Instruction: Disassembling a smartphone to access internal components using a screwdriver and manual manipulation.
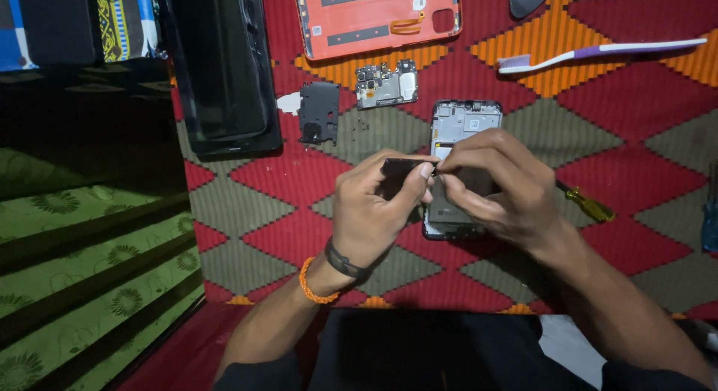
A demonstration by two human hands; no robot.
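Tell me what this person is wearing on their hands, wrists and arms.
Both hands are bare, with no gloves or rings visible. The left hand has two bands at the wrist: a dark band and, behind it, an orange beaded bracelet. The right hand and its wrist carry nothing. Both forearms are uncovered; dark sleeves begin near the elbows.

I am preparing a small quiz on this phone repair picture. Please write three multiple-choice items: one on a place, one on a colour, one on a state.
1. Where is the white and purple toothbrush?
A. upper right of the patterned cloth
B. inside the opened phone frame
C. in the left hand

2. Which colour is the removed plastic back cover?
A. green
B. orange-red
C. white

3. What does the left hand hold?
A. nothing
B. the yellow-handled screwdriver
C. a small flat black part

Answers: 1 A, it lies on the cloth far from both hands. 2 B, it looks orange-red at the top edge. 3 C, the black part is pinched while the right hand touches its end.
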